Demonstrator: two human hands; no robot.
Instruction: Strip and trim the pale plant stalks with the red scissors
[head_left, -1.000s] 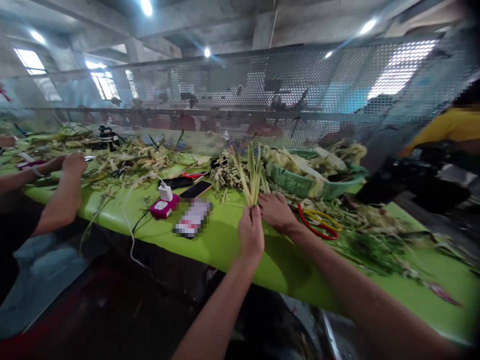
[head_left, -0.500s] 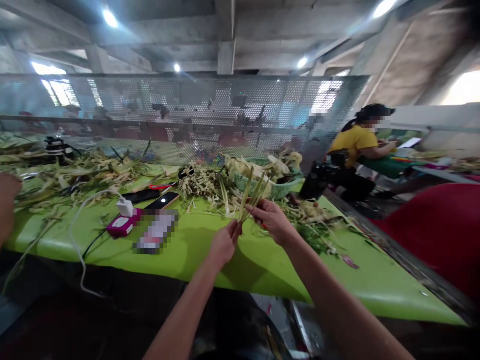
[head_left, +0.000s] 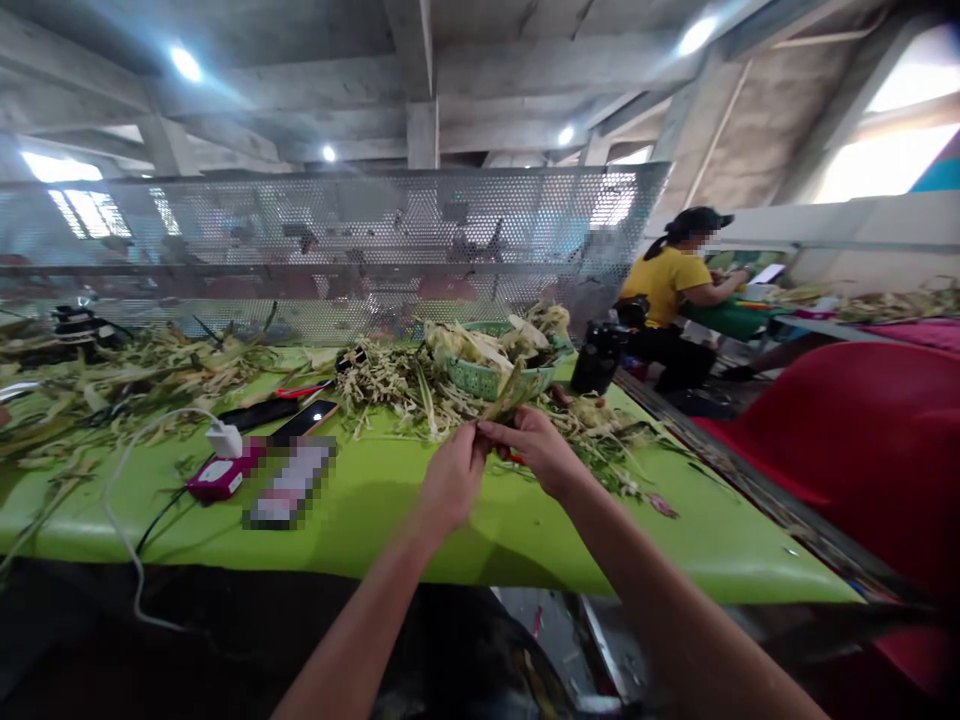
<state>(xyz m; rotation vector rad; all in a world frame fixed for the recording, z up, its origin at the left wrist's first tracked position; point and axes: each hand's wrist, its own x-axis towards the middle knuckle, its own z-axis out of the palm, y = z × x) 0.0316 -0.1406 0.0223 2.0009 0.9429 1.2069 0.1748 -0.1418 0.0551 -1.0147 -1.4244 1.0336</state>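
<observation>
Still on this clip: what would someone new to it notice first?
Probably the two bare hands, left and right, pinching a few pale leaf strips together over the bright green table. Just beyond them sits a green basket heaped with pale, papery husks. At the right edge, a large red chair stands out, with a yellow-shirted person seated farther back.

Above me ran a grey concrete ceiling point(head_left: 300, 40) with heavy beams point(head_left: 409, 50), lit by bright white lamps point(head_left: 186, 64). Along the far edge of my green table point(head_left: 360, 535) I saw a perforated metal screen point(head_left: 360, 215), with daylit windows point(head_left: 90, 213) beyond it at left; to my right stood a red chair point(head_left: 847, 440), a pale wall point(head_left: 862, 222) and another glaring window point(head_left: 862, 165).
</observation>
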